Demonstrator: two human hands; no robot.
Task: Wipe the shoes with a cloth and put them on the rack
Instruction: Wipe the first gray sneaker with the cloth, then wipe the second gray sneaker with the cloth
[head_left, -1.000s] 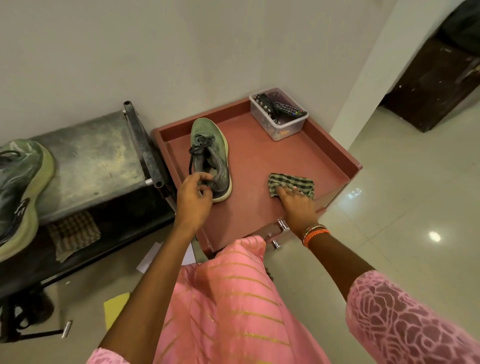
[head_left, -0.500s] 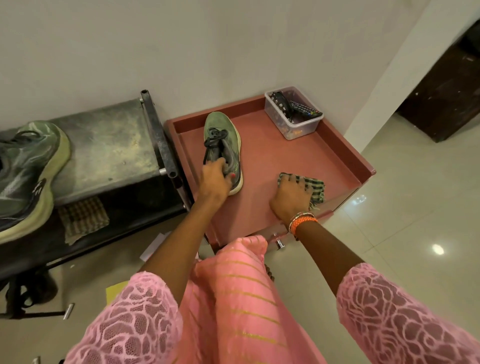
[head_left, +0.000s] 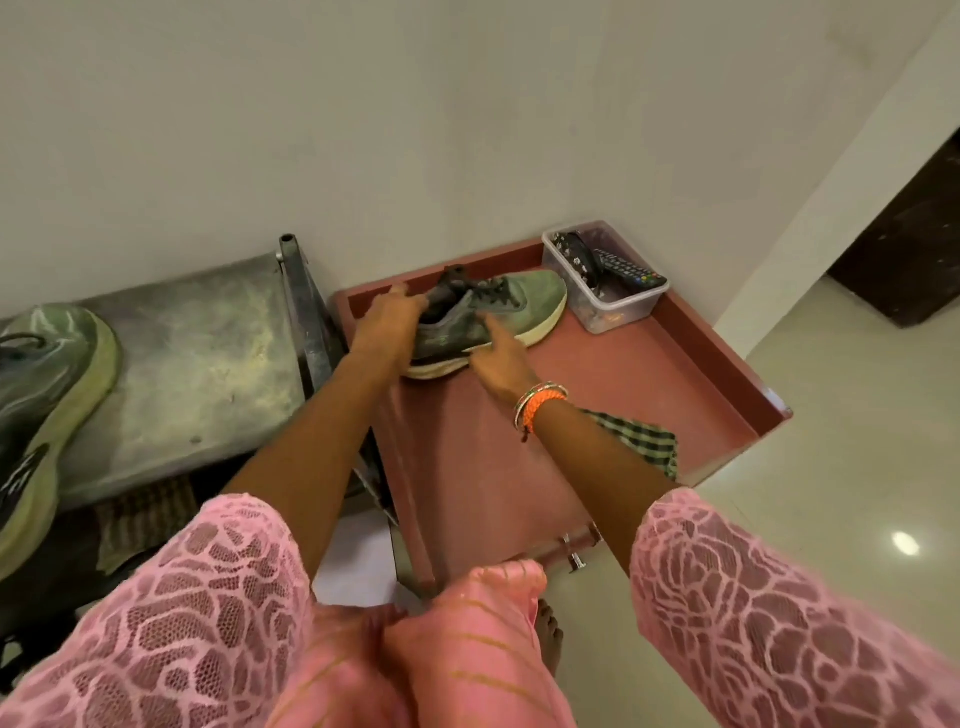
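Holding: left hand (head_left: 387, 325) grips the heel end of the green shoe (head_left: 488, 317), fingers curled over the collar.
Right hand (head_left: 498, 361): fingers straight and loosely spread, index finger laid against the shoe's side above the pale sole; it holds nothing.
Shoe position: on the red tray-top cabinet (head_left: 727, 374), at its far edge by the wall, lying crosswise with the toe toward the clear plastic box (head_left: 605, 306).
Cloth (head_left: 641, 441): green checked, flat on the red top near its front edge, partly hidden under the right forearm, apart from both hands.
Second shoe (head_left: 47, 415): on the metal rack (head_left: 208, 364) at the far left, sole edge toward the camera.
Box contents: a remote control (head_left: 631, 273) and dark items too small to tell.
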